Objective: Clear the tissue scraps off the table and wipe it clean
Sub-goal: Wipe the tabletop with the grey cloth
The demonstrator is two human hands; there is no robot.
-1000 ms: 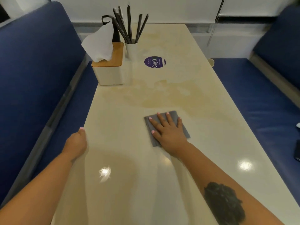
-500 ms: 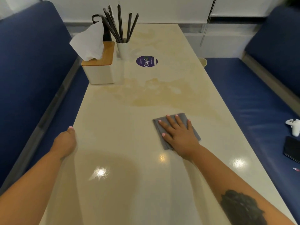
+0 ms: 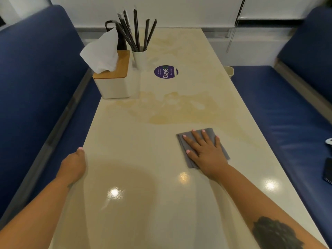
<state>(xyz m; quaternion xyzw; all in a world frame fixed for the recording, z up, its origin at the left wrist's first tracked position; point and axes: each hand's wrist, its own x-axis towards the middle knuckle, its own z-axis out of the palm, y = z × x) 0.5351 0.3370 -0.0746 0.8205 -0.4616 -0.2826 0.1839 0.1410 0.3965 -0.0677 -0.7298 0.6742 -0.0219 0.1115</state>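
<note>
A folded grey cloth (image 3: pixel 210 134) lies on the cream table (image 3: pixel 143 141), right of centre. My right hand (image 3: pixel 204 151) presses flat on it, fingers spread and pointing away from me. My left hand (image 3: pixel 72 166) grips the table's left edge, thumb on top and fingers hidden below the rim. A yellowish stain (image 3: pixel 167 112) spreads across the table just beyond the cloth. I see no tissue scraps on the tabletop.
A white tissue box (image 3: pixel 113 81) with a wooden lid and a cup of black straws (image 3: pixel 139 58) stand at the far left. A purple round sticker (image 3: pixel 166 71) is beside them. Blue benches (image 3: pixel 287 108) flank the table; a phone (image 3: pixel 327 169) lies on the right one.
My right hand has slid the grey cloth to the right across the table. My left hand has stayed on the left edge.
</note>
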